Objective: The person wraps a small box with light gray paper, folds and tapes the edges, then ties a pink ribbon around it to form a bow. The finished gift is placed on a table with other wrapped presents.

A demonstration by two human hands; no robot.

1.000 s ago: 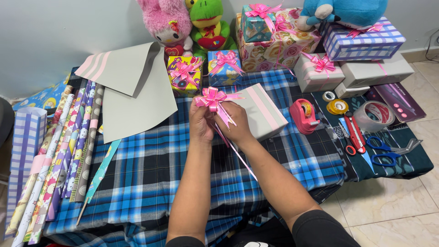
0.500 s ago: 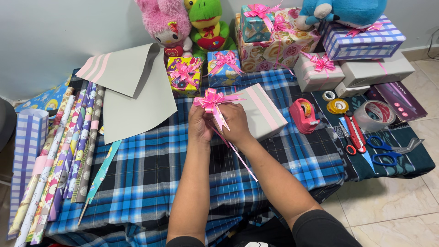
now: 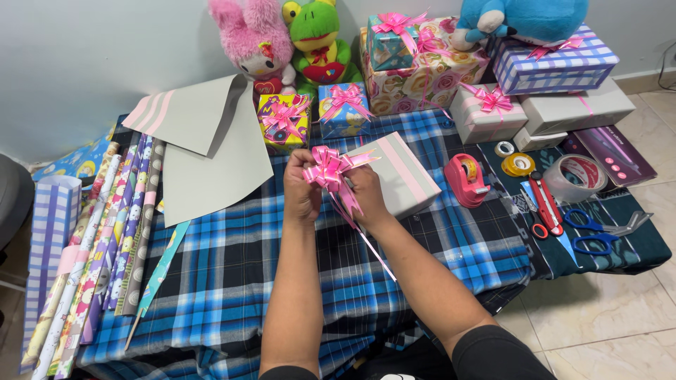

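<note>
Holding a pink ribbon bow (image 3: 328, 167) between them, both hands meet above the blue plaid cloth (image 3: 232, 281) that covers the counter: left hand (image 3: 301, 188) closed on the bow's left side, right hand (image 3: 364, 191) closed on its right side, the two almost touching. Loose pink ribbon tails (image 3: 366, 243) trail from the bow down past the right wrist. Just behind the right hand: one grey gift box with a pink stripe (image 3: 399, 174), lying flat on the cloth. Left of the hands: grey wrapping paper sheets (image 3: 211, 151), one corner folded; further left, a row of patterned wrapping paper rolls (image 3: 105, 232). Right of the box: pink tape dispenser (image 3: 465, 180), yellow tape roll (image 3: 518, 165), clear tape roll (image 3: 576, 177), red utility knife (image 3: 546, 204), blue scissors (image 3: 595, 232). Along the wall: pink plush rabbit (image 3: 257, 43), green plush frog (image 3: 320, 39), blue plush toy (image 3: 521, 17), and several wrapped gifts with pink bows, among them a small yellow one (image 3: 284, 121), a small blue one (image 3: 343, 109) and a large floral one (image 3: 419, 67).
</note>
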